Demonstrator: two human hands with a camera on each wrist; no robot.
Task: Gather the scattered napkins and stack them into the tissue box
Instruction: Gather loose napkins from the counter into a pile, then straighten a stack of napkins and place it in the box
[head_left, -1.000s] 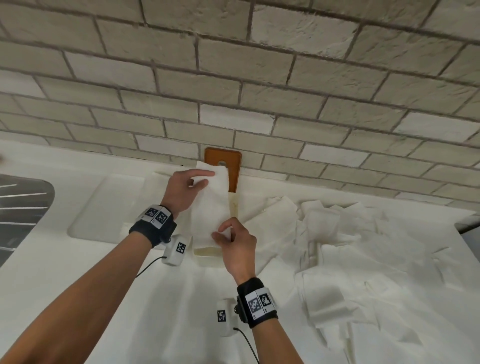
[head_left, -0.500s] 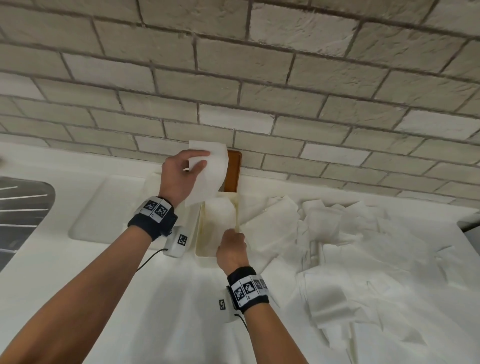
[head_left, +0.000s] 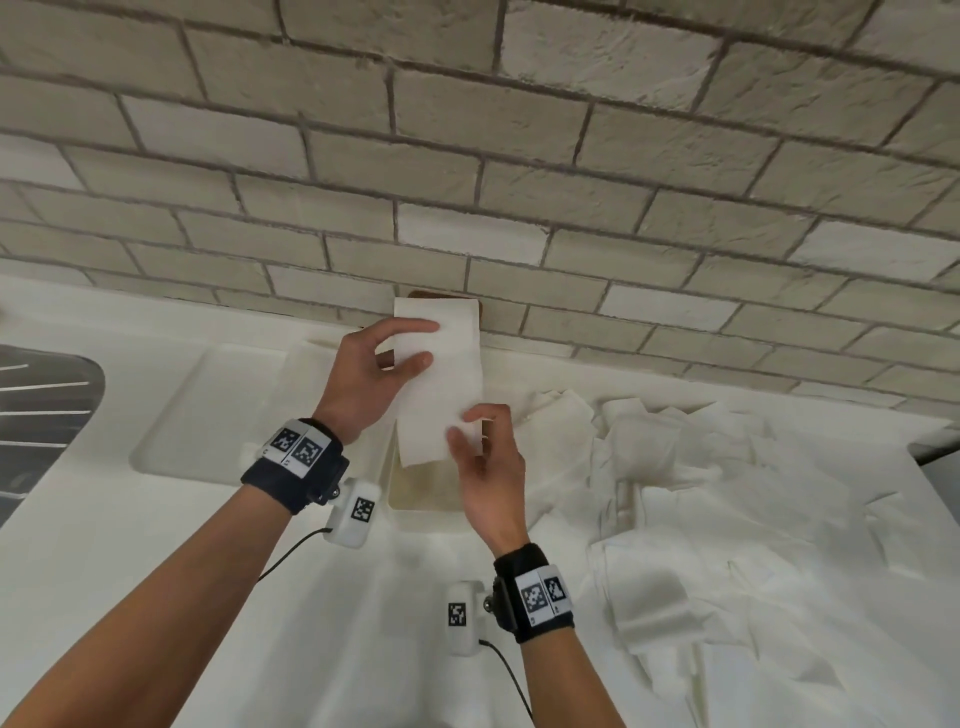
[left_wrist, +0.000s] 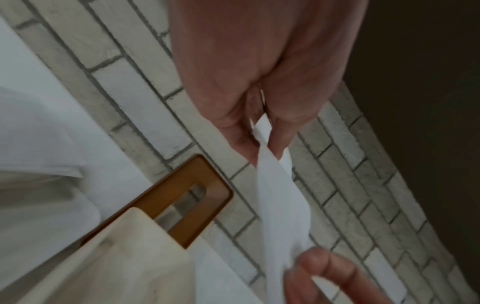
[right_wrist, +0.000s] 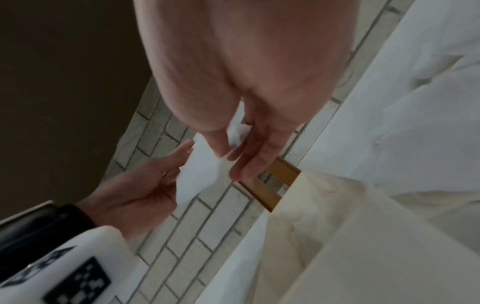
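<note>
Both hands hold one white napkin (head_left: 441, 379) stretched upright above the open tissue box (head_left: 423, 512): the left hand (head_left: 371, 376) pinches its upper left edge between thumb and fingers, and the right hand (head_left: 488, 467) pinches its lower right corner. The box stands on the white table (head_left: 208, 571) directly under the napkin, between the two wrists. The scattered napkins (head_left: 727, 493) lie heaped to the right of the right hand.

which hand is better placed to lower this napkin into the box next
Right, probably. The right hand pinches the lower end of the white folded paper napkin directly above the open cream tissue box; the left hand holds the upper end, farther from it.
</note>
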